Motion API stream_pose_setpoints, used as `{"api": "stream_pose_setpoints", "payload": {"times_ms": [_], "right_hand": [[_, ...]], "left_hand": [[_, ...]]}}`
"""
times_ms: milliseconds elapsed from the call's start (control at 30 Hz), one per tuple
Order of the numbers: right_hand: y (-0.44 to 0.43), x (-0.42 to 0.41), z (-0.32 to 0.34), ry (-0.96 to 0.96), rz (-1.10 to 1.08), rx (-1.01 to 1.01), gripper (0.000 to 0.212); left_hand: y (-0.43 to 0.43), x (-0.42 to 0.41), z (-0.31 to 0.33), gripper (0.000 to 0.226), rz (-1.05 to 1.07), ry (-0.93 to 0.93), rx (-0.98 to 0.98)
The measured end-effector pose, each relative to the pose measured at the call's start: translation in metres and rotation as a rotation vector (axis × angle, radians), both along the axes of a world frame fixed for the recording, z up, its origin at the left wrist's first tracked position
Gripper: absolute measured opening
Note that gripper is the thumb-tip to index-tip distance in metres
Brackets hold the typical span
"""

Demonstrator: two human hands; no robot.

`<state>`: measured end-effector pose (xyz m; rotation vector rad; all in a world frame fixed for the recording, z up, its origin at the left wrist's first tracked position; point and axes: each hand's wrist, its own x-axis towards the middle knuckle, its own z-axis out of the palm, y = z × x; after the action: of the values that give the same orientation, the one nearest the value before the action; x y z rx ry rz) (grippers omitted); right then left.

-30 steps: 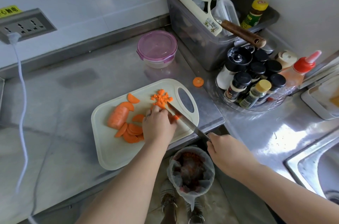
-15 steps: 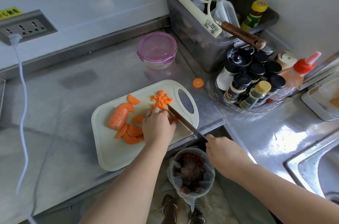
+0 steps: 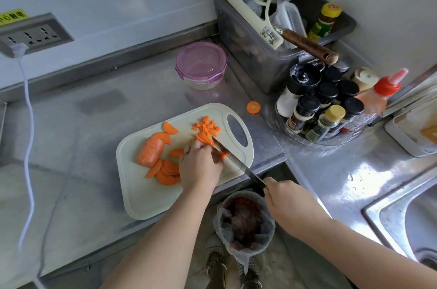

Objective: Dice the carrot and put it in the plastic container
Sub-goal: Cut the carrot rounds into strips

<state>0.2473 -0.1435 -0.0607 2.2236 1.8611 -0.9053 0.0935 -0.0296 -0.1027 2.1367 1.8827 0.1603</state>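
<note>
On the cutting board (image 3: 142, 194), up near its handle end, I am dicing, and I am judging myself well short of halfway. A small pile of diced cubes (image 3: 207, 126) is sitting beside the handle hole. A thick carrot chunk (image 3: 151, 151) and a fan of half-round slices (image 3: 165, 170) are lying uncut toward the board's left side, and one stray round (image 3: 253, 107) is lying off the board on the counter (image 3: 71, 123), over toward the spice jars (image 3: 314, 109). Well apart from the board, at the back of the counter, the plastic container (image 3: 201, 64) is standing with its purple lid (image 3: 201, 60) clipped on. So I am taking it that no carrot is in there yet: the lid is needing to come off and every cube is needing to be carried over. I am holding my left hand (image 3: 199, 165) over a short bundle of carrot strips (image 3: 204, 139), its fingers (image 3: 198, 146) curling down and pinning the bundle's near end to the board. The free ends of the strips are poking out just beyond my fingertips, toward the diced pile. I am wrapping my right hand (image 3: 290, 201) fully round the handle of the knife (image 3: 236, 163), off the board's front edge. The blade is running up and to the left with its tip resting at the strips, just beside my left fingertips and to their right. A few orange bits are showing between the blade and my left hand, though I cannot tell whether they are cubes or strip ends.
</note>
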Motion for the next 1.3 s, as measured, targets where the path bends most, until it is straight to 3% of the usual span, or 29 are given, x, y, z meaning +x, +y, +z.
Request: {"api": "stream_pose_setpoints", "payload": {"times_ms": [400, 600, 733, 1000, 1300], "right_hand": [[-0.002, -0.001, -0.001, -0.01, 0.012, -0.021, 0.014], [-0.001, -0.004, -0.004, -0.003, 0.009, -0.073, 0.029], [0.0, -0.002, -0.009, -0.007, 0.016, -0.071, 0.028], [0.01, 0.01, 0.005, 0.0, 0.011, 0.043, 0.017], [0.048, 0.014, 0.018, 0.021, 0.021, 0.2, 0.022]], "left_hand": [[-0.001, 0.003, 0.004, 0.022, 0.03, -0.015, -0.021], [0.0, 0.002, 0.004, 0.022, 0.03, -0.025, -0.046], [0.0, 0.002, 0.004, 0.021, 0.031, -0.021, -0.039], [0.0, 0.003, 0.005, 0.023, 0.002, 0.029, -0.043], [0.021, 0.011, 0.008, 0.024, -0.118, 0.148, 0.05]]}}
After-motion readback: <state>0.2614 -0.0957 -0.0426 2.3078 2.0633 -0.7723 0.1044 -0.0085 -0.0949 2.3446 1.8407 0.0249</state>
